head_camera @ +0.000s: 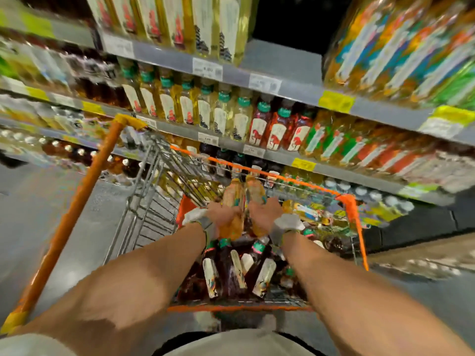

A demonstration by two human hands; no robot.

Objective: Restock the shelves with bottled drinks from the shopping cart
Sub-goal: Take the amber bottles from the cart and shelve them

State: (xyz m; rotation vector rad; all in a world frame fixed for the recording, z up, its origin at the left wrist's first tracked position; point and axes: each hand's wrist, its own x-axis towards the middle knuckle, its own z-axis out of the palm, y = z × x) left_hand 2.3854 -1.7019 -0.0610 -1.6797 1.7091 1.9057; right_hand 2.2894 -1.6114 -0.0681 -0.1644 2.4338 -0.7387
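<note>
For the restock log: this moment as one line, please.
stage: picking from cart | left hand: holds amber bottle | right hand: holds second amber bottle | cart: dark bottles inside

- Left forearm (144, 273): bare, stretched forward and down, angled in toward the middle.
- Left wrist: wrapped in a pale grey left band (196, 217).
- Left hand (222, 217): curled round the lower body of the left amber bottle (232, 199), which points away from the person; the fingers are too blurred to tell apart.
- Right forearm (341, 278): bare, stretched forward, angled in to mirror the left.
- Right wrist: wrapped in a pale grey right band (285, 226).
- Right hand (264, 210): grips the right amber bottle (255, 192) the same way.
- Both hands: level, side by side, close together.
</note>
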